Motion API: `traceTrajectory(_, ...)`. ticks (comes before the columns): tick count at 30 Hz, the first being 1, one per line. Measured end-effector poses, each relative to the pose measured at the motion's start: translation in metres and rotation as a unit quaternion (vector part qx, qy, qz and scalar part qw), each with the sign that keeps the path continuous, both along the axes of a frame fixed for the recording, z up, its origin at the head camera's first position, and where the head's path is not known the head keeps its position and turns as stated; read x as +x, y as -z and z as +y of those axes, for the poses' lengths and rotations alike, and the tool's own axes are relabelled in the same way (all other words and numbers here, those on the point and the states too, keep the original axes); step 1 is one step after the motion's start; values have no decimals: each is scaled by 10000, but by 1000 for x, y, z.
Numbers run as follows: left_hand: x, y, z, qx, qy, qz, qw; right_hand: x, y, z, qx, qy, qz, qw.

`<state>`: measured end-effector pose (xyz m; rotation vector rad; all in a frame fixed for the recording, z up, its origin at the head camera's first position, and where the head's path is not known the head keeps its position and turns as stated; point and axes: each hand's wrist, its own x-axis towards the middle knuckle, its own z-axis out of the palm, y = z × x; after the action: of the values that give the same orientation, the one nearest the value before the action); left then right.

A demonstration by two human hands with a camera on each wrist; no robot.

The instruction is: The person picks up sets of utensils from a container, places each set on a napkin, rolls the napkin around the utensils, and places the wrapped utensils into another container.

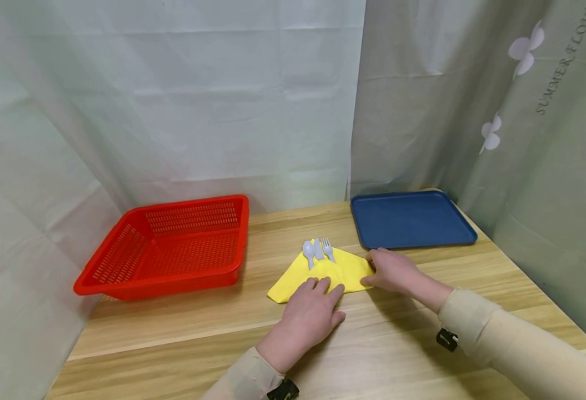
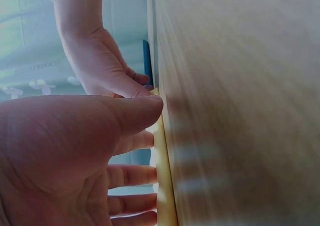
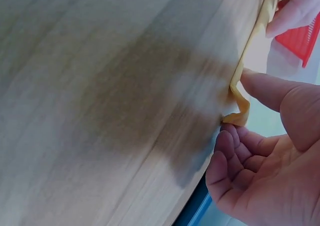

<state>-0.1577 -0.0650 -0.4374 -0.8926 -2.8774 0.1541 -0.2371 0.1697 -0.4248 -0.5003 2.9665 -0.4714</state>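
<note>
A folded yellow cloth napkin (image 1: 347, 271) lies on the table, with a pale grey plastic spoon (image 1: 309, 249), knife (image 1: 318, 250) and fork (image 1: 328, 250) tucked side by side in its fold. Only their upper ends show. My left hand (image 1: 309, 315) rests its outstretched fingertips on the near edge of the napkin, below the cutlery. At the napkin's right corner, my right hand (image 1: 391, 271) pinches the cloth between thumb and fingers. In the right wrist view that corner of the napkin (image 3: 242, 110) bends up off the table.
A red slotted plastic basket (image 1: 178, 272) stands on the left of the wooden table (image 1: 173, 339). Beyond my right hand a blue tray (image 1: 412, 219) lies at the back right. Pale curtains (image 1: 223, 111) hang close behind the table and along both sides.
</note>
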Motion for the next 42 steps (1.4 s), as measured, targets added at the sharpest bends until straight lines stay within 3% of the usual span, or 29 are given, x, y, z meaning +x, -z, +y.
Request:
traceTrajectory(3,-1,0,0,12,-7,-36,10000,-6,5,3,-100,63,-217,9997)
traceTrajectory(6,-1,0,0,21,-16,-67,10000,-25,31,15,-171,-11,-188,9997)
traceTrajectory(9,-1,0,0,17,-21,-65,10000,-32,41,21,-316,-202,-135,9992)
traceTrajectory(12,-1,0,-1,30,-10,-54,10000,-20,28,15,-476,-202,-209,9984)
traceTrajectory(13,-1,0,-1,38,-6,-48,10000,-11,15,10,-502,-161,-244,9983)
traceTrajectory(14,-1,1,-1,45,2,-32,10000,-10,15,9,-542,-150,-221,9982)
traceTrajectory(15,-1,1,-1,52,9,-16,10000,-2,5,3,-498,-41,-290,9983)
traceTrajectory(24,-1,0,-1,39,10,6,10000,3,2,2,-537,183,-198,9982)
traceTrajectory(32,-2,0,0,20,-67,-108,9999,6,-4,3,-935,214,-282,9950)
traceTrajectory(42,-2,-1,0,-36,-32,-54,10000,13,-3,-1,-599,246,-477,9968)
